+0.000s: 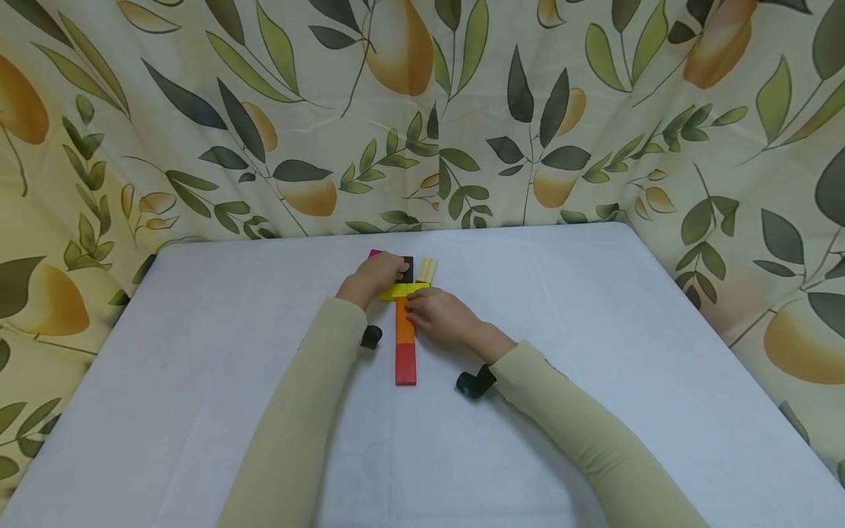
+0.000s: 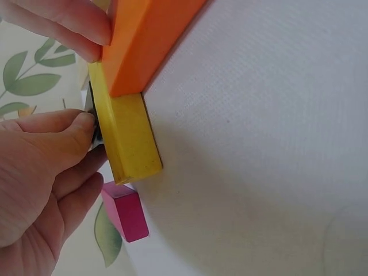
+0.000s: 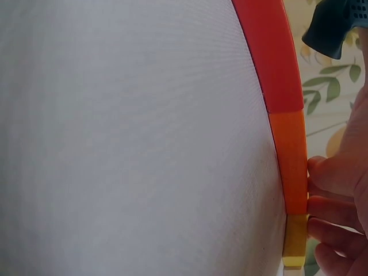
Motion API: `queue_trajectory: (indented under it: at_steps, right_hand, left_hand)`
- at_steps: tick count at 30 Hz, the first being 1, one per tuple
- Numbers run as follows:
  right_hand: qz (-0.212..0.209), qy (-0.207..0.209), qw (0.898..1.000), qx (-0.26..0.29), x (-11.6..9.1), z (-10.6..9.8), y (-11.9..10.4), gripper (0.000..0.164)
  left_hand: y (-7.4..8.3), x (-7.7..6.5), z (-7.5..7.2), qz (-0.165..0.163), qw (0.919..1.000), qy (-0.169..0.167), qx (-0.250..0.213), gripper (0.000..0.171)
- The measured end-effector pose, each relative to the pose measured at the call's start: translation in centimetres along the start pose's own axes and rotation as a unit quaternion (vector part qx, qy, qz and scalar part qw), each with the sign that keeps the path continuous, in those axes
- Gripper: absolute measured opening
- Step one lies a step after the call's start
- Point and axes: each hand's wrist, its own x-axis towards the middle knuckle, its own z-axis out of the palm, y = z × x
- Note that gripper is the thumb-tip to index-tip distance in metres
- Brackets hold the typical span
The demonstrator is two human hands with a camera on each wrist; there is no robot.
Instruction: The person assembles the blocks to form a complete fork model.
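My left hand (image 1: 376,279) pinches a black block (image 1: 408,269) between thumb and fingers, just behind a yellow block (image 1: 400,292) that lies crosswise. My right hand (image 1: 444,317) rests its fingertips on the yellow block's right end and along the orange block (image 1: 404,330). The orange block butts against the yellow one, and a red block (image 1: 405,364) continues the line toward me. To the right of the black block, a cream block (image 1: 428,270) lies at a slight slant. Partly hidden behind my left hand is a magenta block (image 2: 129,215).
A white cloth (image 1: 198,403) covers the table beneath the blocks. Patterned leaf-and-fruit fabric (image 1: 422,161) hangs behind the table's far edge and along both sides. Dark wrist devices (image 1: 472,385) are worn at both sleeves.
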Motion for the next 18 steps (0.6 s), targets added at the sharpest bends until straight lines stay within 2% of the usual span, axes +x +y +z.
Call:
queue_trajectory:
  at_steps: [9,18]
  right_hand:
    - [0.003,-0.001,1.000,0.006,-0.09,0.00,-0.04,0.027]
    - [-0.001,0.000,1.000,0.003,-0.02,0.06,0.09,0.027]
  left_hand:
    - [0.06,-0.10,0.44,-0.015,0.9996,0.015,-0.021,0.034]
    - [0.16,-0.03,0.46,0.017,0.9984,0.015,0.052,0.034]
